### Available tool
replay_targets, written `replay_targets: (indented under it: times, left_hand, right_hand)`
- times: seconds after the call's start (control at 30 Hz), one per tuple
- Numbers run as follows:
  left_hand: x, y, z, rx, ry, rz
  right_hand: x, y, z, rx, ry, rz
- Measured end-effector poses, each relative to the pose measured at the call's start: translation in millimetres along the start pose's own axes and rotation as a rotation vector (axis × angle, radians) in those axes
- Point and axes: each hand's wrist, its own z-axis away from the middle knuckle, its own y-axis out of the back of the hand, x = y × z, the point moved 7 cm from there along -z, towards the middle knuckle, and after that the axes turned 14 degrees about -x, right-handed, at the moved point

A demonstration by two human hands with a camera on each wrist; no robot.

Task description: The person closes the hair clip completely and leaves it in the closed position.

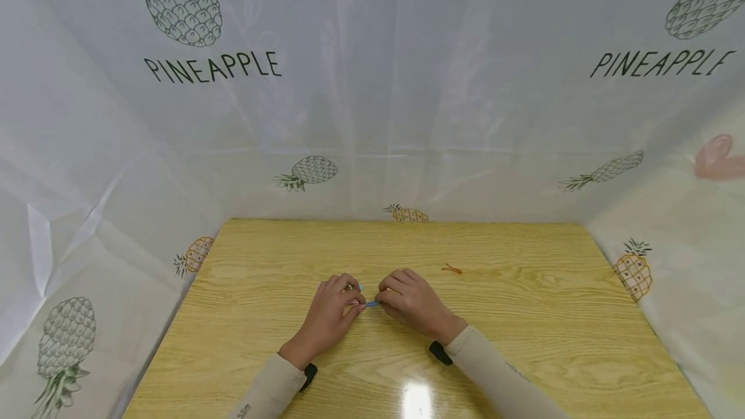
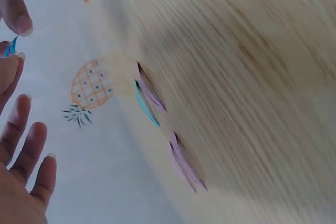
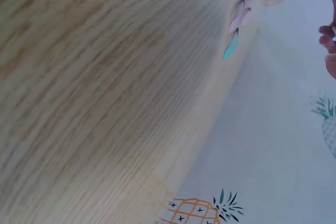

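Observation:
In the head view my left hand (image 1: 333, 312) and right hand (image 1: 412, 302) meet close above the table's middle, with a thin blue strip (image 1: 371, 304) stretched between their fingertips. Each hand pinches one end of it. At the left edge of the left wrist view the blue strip (image 2: 10, 48) shows partly, the lower fingers of the left hand spread apart. Beyond lie slim pink strips (image 2: 185, 163) and a teal strip (image 2: 147, 106) on the wood. My left hand mostly hides these in the head view. Only fingertips (image 3: 328, 40) enter the right wrist view.
An orange strip (image 1: 452, 269) lies on the wooden table (image 1: 524, 315) beyond my right hand. White sheets (image 1: 372, 108) printed with pineapples hang behind the table and along both sides. Near the front edge the tabletop reflects a bright light.

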Motion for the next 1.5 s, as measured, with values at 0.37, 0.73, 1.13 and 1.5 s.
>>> replay_targets:
  times: [0.37,0.73,1.13,1.5]
  left_hand:
    - [-7.2,8.7,-1.5,0.041,-0.059,-0.227]
    - [-27.7,25.0,-9.1,0.066,-0.077,-0.29]
    - [-70.0,29.1,-17.1,-0.038,0.004,-0.254]
    - [-103.7,29.7,-22.3,-0.112,0.095,-0.215]
  right_hand:
    - [8,-6,-14,-0.03,-0.138,-0.112]
    - [19,-21,-40,-0.107,-0.286,-0.29]
    - [30,-51,-69,-0.243,-0.377,-0.36]
    - [41,-83,-95,-0.393,-0.438,-0.39]
